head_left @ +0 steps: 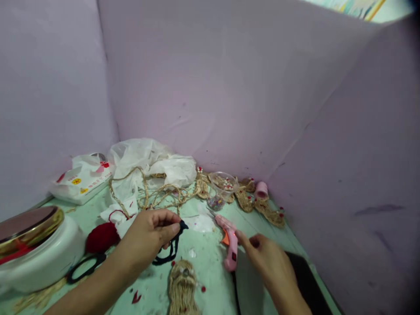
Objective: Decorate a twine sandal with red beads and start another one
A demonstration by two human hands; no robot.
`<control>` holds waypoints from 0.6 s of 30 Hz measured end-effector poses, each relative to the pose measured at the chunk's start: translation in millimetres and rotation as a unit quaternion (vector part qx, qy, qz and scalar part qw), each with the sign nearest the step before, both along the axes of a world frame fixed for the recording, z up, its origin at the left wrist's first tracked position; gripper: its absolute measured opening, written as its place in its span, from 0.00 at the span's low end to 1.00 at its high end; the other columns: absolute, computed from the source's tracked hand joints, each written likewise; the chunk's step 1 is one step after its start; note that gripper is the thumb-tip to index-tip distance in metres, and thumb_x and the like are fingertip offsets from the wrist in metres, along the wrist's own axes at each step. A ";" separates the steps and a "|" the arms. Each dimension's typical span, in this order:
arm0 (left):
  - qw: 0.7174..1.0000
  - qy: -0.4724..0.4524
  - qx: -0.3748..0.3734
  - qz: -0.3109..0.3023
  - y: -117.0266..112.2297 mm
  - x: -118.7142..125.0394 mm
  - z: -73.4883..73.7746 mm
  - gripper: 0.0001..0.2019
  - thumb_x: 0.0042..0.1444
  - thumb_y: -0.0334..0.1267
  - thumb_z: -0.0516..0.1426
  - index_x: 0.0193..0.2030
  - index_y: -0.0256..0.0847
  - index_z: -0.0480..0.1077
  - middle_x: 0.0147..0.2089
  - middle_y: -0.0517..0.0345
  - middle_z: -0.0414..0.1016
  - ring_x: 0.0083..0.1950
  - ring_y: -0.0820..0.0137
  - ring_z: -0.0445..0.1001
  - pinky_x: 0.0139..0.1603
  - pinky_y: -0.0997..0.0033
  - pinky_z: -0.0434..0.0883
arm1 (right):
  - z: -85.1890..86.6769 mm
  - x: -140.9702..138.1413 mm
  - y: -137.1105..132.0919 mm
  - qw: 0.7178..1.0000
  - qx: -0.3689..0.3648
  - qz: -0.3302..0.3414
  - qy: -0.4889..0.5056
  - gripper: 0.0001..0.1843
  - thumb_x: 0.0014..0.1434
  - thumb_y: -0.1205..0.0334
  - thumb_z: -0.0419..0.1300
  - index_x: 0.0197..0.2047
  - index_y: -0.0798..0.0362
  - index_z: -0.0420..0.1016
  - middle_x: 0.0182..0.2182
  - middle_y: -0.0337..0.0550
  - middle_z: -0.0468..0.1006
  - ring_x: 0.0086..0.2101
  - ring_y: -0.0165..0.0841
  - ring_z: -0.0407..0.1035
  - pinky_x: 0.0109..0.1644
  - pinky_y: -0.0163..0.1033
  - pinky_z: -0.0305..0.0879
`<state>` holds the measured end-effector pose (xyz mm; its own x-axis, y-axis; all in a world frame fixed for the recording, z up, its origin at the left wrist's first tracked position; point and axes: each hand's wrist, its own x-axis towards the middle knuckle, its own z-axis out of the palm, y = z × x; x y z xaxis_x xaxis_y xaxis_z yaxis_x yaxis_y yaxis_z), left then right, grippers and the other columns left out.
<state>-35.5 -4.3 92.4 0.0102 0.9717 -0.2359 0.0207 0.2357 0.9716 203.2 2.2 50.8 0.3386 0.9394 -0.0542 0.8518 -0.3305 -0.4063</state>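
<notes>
My left hand [157, 229] pinches a thin dark ribbon [176, 245] between thumb and fingertips, and the rest of it hangs in loops towards the table. A pink hot glue gun [231, 245] with an orange trigger lies to the right, its nozzle pointing away and a black cord trailing towards me. At its handle is my right hand [267, 258], index finger reaching to the gun's side and not wrapped round it. Between my arms, a braided jute piece [183, 284] with red-headed pins around it lies on the table.
Dark-handled scissors [85, 267], a red yarn ball [102, 237] and a white round container [49, 258] stand left. Behind are plastic bags [147, 157], loose jute rope [164, 194], a clear cup [223, 188], more jute pieces [271, 213] and a pink spool [261, 190]. Walls enclose the table.
</notes>
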 end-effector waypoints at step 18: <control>0.974 0.166 0.154 0.024 0.9 -1.9 -5.2 0.04 0.45 0.38 0.57 0.26 0.40 0.70 0.25 0.60 0.72 0.29 0.69 0.67 0.32 0.72 0.62 | -4.9 -7.5 -39.2 0.589 -0.187 -0.001 0.786 0.20 0.41 0.59 0.67 0.37 0.61 0.75 0.22 0.40 0.72 0.17 0.20 0.61 0.15 0.23 0.49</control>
<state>-37.4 -3.4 87.2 -0.0635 0.9945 0.0836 0.3411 -0.0571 0.9383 195.6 -37.0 45.9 -0.4048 0.7624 -0.5048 -0.4804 -0.6471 -0.5920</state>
